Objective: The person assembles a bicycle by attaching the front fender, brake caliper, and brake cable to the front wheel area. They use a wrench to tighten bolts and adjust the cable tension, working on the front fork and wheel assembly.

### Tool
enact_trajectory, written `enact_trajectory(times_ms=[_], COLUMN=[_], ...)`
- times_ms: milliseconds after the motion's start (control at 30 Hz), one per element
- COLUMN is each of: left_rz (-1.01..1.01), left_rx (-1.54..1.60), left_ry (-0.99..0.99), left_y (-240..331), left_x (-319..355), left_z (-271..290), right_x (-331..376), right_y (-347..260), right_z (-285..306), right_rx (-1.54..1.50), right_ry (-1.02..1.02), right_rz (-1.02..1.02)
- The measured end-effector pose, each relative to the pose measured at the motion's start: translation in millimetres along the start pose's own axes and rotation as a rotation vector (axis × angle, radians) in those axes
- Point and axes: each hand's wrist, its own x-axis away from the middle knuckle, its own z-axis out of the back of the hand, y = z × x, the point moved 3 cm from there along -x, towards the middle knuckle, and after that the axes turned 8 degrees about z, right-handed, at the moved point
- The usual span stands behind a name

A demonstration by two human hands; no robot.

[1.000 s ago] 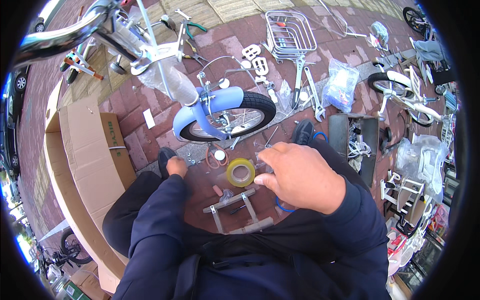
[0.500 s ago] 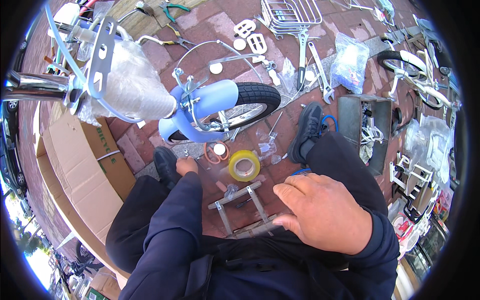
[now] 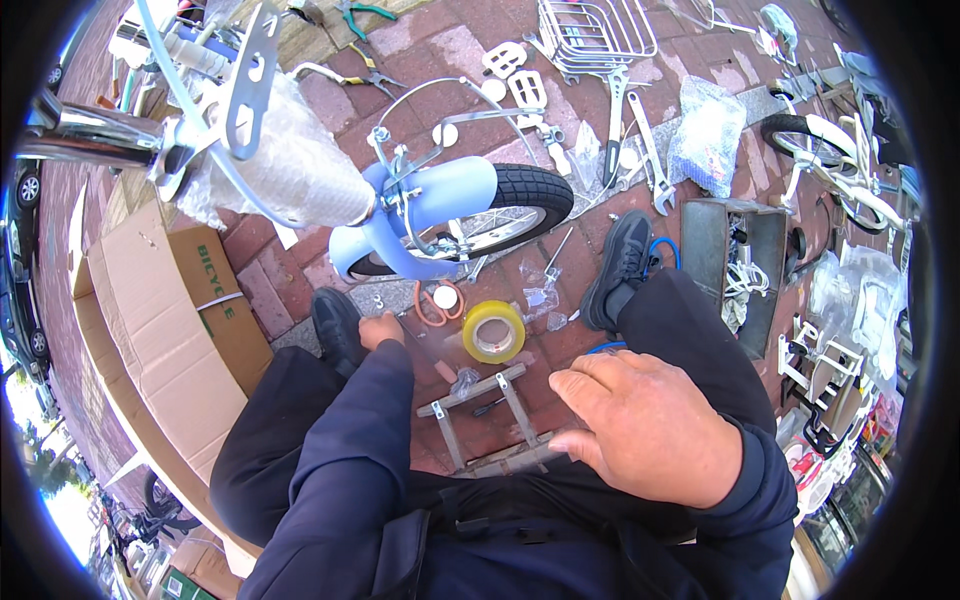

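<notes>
Your right hand (image 3: 645, 425) hangs close under the camera with its fingers (image 3: 590, 375) loosely spread and slightly curled, closed on nothing; the fingertips point toward the metal bracket frame (image 3: 487, 420) that lies on the brick paving (image 3: 450, 50) between your knees, and from this angle you cannot tell whether they touch it. Your left hand (image 3: 380, 328) is low on the ground just beside your left shoe (image 3: 335, 325); its fingers are folded under and mostly hidden by the back of the hand, so you cannot tell whether they hold anything. Just beyond that hand lie orange-handled scissors (image 3: 435, 305), and beside them, a little to the right, a roll of yellow tape (image 3: 493, 331) lies flat on the bricks, just above the bracket frame. A small dark screwdriver (image 3: 488, 406) lies inside the frame. Your right shoe (image 3: 620, 265) is planted near a blue cable (image 3: 665, 250).

Farther out, the small bicycle's front wheel (image 3: 500, 215) with its light blue mudguard (image 3: 440, 200) lies on the ground ahead of you, its frame wrapped in clear bubble wrap (image 3: 285, 165). An open cardboard box (image 3: 150, 310) sits on your left. A grey toolbox (image 3: 735, 265) stands to your right, with wrenches (image 3: 650, 160) and a wire basket (image 3: 595, 30) beyond it.
</notes>
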Motion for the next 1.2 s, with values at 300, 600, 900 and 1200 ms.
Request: enact_trajectory(times_ms=[300, 600, 900, 1200], left_rz=[-0.120, -0.290, -0.274, -0.492], left_rx=[-0.018, 0.074, -0.095, 0.051], left_ry=[-0.107, 0.037, -0.036, 0.090], left_y=[-9.6, -28.2, -14.2, 22.1], left_x=[-5.9, 17.9, 8.3, 2.9], left_z=[-0.1, 13.8, 7.9, 11.9], right_x=[0.9, -0.2, -1.7, -0.8], right_y=[-1.5, -2.1, -2.6, -2.9], right_z=[-1.2, -1.6, -3.1, -3.9], right_rx=[0.003, 0.003, 0.005, 0.023], right_ry=[-0.064, -0.070, -0.087, -0.009], right_rz=[-0.027, -0.030, -0.030, 0.022])
